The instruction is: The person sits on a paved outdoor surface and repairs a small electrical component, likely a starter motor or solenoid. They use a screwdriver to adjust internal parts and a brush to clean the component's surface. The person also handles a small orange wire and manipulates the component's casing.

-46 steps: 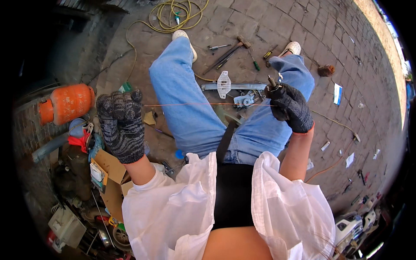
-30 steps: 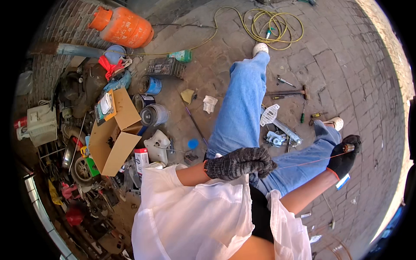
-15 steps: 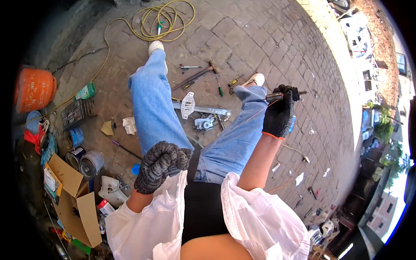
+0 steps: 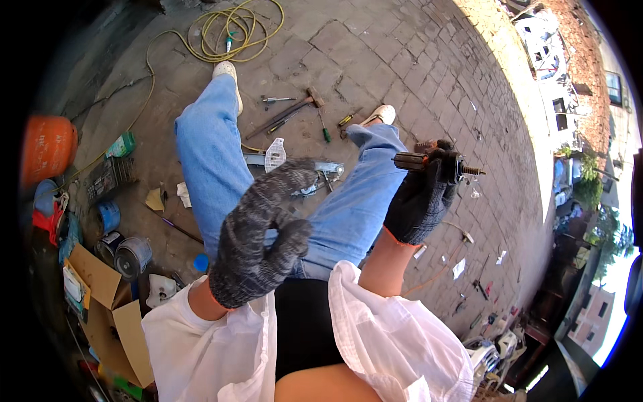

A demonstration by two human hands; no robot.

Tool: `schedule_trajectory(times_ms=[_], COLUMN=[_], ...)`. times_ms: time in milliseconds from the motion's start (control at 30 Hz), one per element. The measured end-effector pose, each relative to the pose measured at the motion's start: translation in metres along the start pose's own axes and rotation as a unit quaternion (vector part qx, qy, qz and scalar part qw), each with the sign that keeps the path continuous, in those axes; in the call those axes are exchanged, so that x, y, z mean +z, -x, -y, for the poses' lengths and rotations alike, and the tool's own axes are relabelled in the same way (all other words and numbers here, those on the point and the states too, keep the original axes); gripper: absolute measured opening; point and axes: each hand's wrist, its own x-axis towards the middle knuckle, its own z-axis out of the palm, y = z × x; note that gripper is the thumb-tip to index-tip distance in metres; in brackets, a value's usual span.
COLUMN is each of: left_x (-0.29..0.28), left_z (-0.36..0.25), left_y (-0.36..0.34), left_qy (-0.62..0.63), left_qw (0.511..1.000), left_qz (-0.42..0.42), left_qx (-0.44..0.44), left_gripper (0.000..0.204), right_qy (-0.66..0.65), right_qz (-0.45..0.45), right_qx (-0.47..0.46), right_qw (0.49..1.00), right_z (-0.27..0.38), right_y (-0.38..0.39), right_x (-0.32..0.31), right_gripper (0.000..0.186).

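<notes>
My right hand (image 4: 422, 197), in a dark glove with an orange cuff edge, grips a motor armature (image 4: 410, 161). The armature has a ribbed cylinder with copper-coloured windings on one side of the fist and a threaded shaft on the other. My left hand (image 4: 258, 238), in a grey knitted glove, is raised over my lap with its fingers curved and the thumb apart; nothing shows in it. Between my legs on the ground lie a white slotted plastic plate (image 4: 275, 155) and a metal rail (image 4: 329, 167), partly hidden by the left hand.
A hammer (image 4: 314, 98) and a green-handled screwdriver (image 4: 326, 134) lie on the paving between my feet. At the left stand an orange gas cylinder (image 4: 48, 151), several cans and an open cardboard box (image 4: 134, 335). A yellow hose (image 4: 231, 57) is coiled by my left foot.
My left hand has opened from a closed fist and risen up and to the right. My right hand has moved slightly left and down with the armature still in it.
</notes>
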Motion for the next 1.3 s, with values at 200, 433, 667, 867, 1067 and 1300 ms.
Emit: schedule_trajectory(times_ms=[200,433,667,867,1067,1300], left_x=[0.081,0.089,0.082,0.079,0.071,0.053], left_z=[0.02,0.015,0.014,0.025,0.026,0.026], left_y=[-0.038,-0.029,-0.03,-0.023,-0.026,-0.022], left_qy=[-0.015,-0.149,-0.101,-0.115,-0.136,0.358], left_qw=[0.992,0.953,0.949,0.945,0.949,0.925], left_qz=[0.113,0.125,0.125,0.113,0.065,0.036], left_qx=[0.05,0.232,0.27,0.286,0.277,-0.119], left_gripper=[0.033,0.025,0.028,0.027,0.02,0.021], right_qy=[-0.093,-0.083,-0.068,-0.153,-0.173,-0.166], right_qz=[-0.022,-0.053,-0.043,-0.033,0.033,0.141], right_qx=[0.152,0.181,0.143,0.205,0.28,0.274], right_qw=[0.984,0.979,0.986,0.966,0.944,0.937], right_z=[0.018,0.019,0.016,0.031,0.025,0.025], right_y=[0.01,0.02,0.022,0.02,0.012,0.013], right_x=[-0.006,-0.006,0.002,0.006,0.009,0.01], right_gripper=[0.026,0.018,0.022,0.02,0.024,0.027])
